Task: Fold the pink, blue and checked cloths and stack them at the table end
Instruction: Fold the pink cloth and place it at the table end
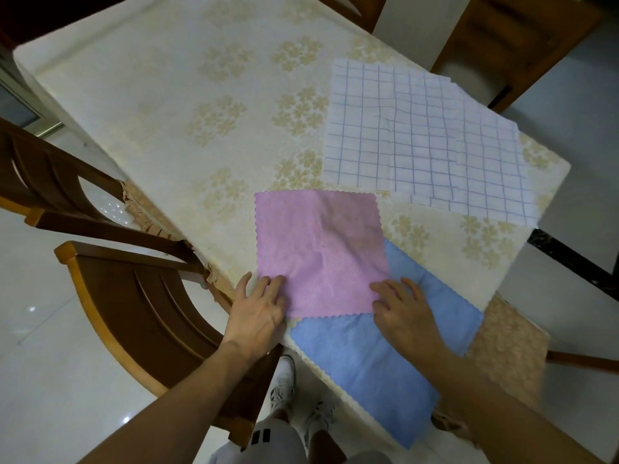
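Three cloths lie on the table (207, 105) — one pink cloth (318, 249), one blue cloth (371, 360) and one checked cloth (422, 135). The pink one is near the middle, the blue one nearest and to the right, the checked one farther off on the right.

Two hands are in view: the left hand (258, 313) and the right hand (405, 316).

There is one table, under one cream floral tablecloth (254, 135).

Four wooden chairs show — two on the left, chair one (140, 316) near and chair two (50, 175) behind it, and two at the far side, chair three (502, 38) and chair four (351, 5).

Two white shoes (284, 383) appear at the bottom edge.
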The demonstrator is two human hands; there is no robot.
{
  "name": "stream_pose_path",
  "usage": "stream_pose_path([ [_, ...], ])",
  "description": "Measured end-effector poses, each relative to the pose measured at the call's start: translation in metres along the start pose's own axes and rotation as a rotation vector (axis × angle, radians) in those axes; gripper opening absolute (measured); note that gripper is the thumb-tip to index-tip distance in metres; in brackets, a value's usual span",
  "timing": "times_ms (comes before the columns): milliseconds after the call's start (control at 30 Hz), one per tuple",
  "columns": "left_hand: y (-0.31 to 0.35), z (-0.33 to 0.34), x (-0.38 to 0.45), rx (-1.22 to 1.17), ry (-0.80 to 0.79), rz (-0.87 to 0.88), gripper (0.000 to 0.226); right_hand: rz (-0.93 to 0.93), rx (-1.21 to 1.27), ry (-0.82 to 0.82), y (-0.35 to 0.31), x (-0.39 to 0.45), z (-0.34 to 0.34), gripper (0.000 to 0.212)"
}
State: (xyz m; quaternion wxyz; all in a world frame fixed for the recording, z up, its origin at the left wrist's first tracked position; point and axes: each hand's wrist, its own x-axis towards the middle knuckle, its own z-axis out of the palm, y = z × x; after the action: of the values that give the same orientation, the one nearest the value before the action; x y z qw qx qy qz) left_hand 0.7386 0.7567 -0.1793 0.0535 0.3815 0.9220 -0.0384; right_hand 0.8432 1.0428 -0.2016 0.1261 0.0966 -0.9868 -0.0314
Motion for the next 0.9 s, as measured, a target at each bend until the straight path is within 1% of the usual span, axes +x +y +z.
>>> stream_pose_path([
  [67,-0.003,-0.004,-0.003,-0.016,0.035,-0.009,0.038,0.0,-0.007,0.013,-0.003,-0.003,-0.005,0.017],
  [167,-0.006,-0.012,-0.007,-0.055,0.115,-0.015,0.034,0.017,-0.001,0.068,-0.007,-0.006,-0.014,0.018],
  [300,-0.003,-0.028,-0.017,-0.06,0.176,-0.005,0.037,0.017,-0.013,0.132,-0.008,-0.014,-0.029,0.019],
  [467,0.011,-0.04,-0.037,-0.02,0.203,0.004,0.028,-0.005,-0.023,0.172,0.002,-0.039,-0.044,0.024],
  [567,0.033,-0.049,-0.055,-0.025,0.202,-0.04,0.023,-0.018,0.006,0.197,0.009,-0.059,-0.05,0.024],
  [800,0.1,-0.058,-0.105,0.02,0.181,-0.073,0.026,-0.083,0.074,0.268,0.019,-0.116,-0.079,0.024],
  [900,0.123,-0.062,-0.124,0.036,0.203,-0.07,0.028,-0.101,0.089,0.295,0.026,-0.133,-0.085,0.022],
])
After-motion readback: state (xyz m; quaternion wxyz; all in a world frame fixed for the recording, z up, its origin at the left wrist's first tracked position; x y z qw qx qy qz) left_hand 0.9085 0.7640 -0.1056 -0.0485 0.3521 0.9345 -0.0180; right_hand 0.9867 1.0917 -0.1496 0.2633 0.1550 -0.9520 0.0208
